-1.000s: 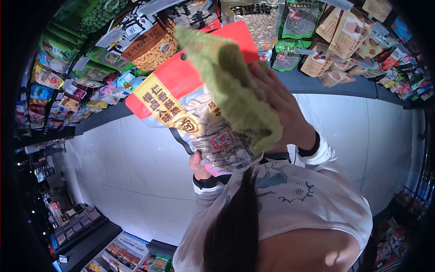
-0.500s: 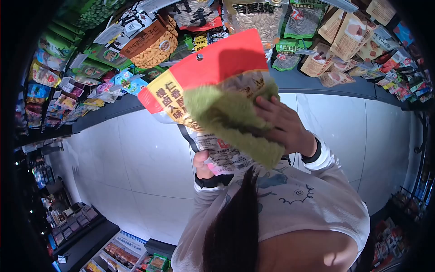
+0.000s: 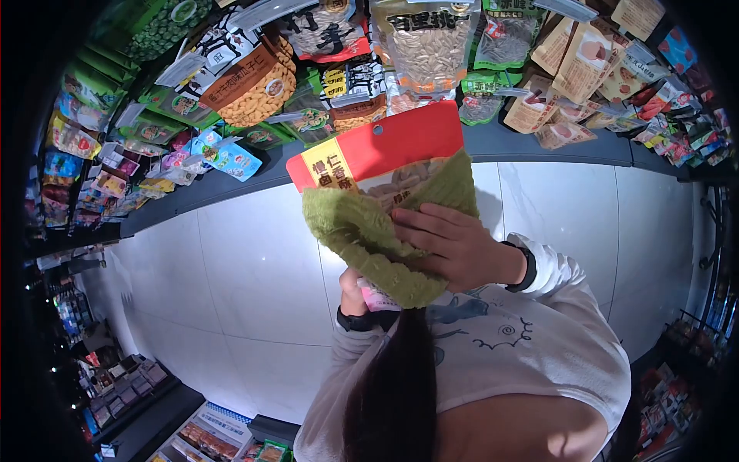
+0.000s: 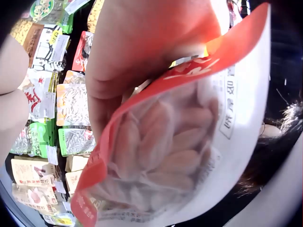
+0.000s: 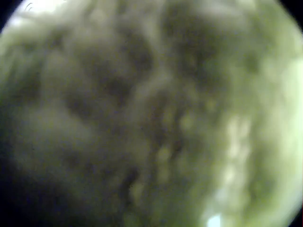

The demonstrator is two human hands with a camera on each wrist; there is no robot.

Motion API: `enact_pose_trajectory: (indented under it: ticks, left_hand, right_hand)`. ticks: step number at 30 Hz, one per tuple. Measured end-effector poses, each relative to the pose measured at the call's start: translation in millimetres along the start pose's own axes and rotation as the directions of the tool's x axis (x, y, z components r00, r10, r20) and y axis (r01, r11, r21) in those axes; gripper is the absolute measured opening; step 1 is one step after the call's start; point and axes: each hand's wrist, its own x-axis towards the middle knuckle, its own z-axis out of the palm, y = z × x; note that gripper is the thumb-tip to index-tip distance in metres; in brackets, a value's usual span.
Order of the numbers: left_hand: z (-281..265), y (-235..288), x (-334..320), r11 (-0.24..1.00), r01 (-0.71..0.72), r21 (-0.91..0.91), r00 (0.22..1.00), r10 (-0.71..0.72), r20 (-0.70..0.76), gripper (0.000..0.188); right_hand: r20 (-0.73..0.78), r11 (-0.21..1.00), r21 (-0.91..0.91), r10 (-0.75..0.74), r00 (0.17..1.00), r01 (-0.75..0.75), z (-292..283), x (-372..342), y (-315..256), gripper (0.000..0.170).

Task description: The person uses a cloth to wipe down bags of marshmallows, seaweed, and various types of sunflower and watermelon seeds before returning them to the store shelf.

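Note:
A red-topped snack bag (image 3: pixel 408 138) with a yellow label strip and pale seeds behind a clear window is held up in front of the person's chest. The left hand (image 3: pixel 352 291) grips it near its lower left corner, the thumb on the front. In the left wrist view that hand (image 4: pixel 151 42) shows behind the bag's red edge, with seeds (image 4: pixel 161 142) visible through the plastic. A fuzzy green cloth (image 3: pixel 346 219) lies folded across the bag's front. On top of it the right hand (image 3: pixel 454 246) presses with extended fingers. The right wrist view is a blur of green cloth (image 5: pixel 236 156).
A shelf edge (image 3: pixel 539 150) curves ahead, stocked with hanging snack packs such as a large bag of seeds (image 3: pixel 427 46), a brown-banded nut bag (image 3: pixel 254 81) and beige packets (image 3: pixel 585 61). Below is pale tiled floor (image 3: pixel 254 262). A display (image 3: pixel 208 431) stands at lower left.
The bag has turned more level and come down from the shelf. The right hand has slid the green cloth down and left over the bag, covering more of its front.

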Motion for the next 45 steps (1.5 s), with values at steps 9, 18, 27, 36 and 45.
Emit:
enact_pose_trajectory:
  ticks: [9,18,27,36,45]
  left_hand:
    - [1.8,12.1,8.9,0.972,-0.194,0.130,0.980,0.199,-0.024,0.064]
    - [6.4,-0.6,10.6,0.867,-0.359,0.346,0.930,0.365,0.052,0.055]
    - [58.1,-12.7,30.6,0.789,-0.506,0.348,0.769,0.596,-0.232,0.066]
    - [77.4,-28.0,80.9,0.086,-0.588,0.804,0.769,0.366,0.523,0.071]
    - [83.6,-35.9,123.1,-0.047,-0.380,0.924,0.870,0.321,0.375,0.095]
  right_hand:
    - [0.106,0.995,0.098,0.003,0.994,-0.014,42.9,-43.0,-4.4,0.027]
    - [-0.269,0.962,0.128,0.269,0.925,-0.243,74.1,-2.9,-21.4,0.039]
    - [-0.262,0.970,0.099,0.240,0.935,-0.222,62.7,6.6,-10.1,0.050]
    - [-0.087,0.169,0.981,0.816,0.571,-0.092,80.2,-61.3,57.7,0.067]
    - [0.166,-0.425,0.852,0.773,0.612,0.305,41.5,-83.5,64.6,0.088]
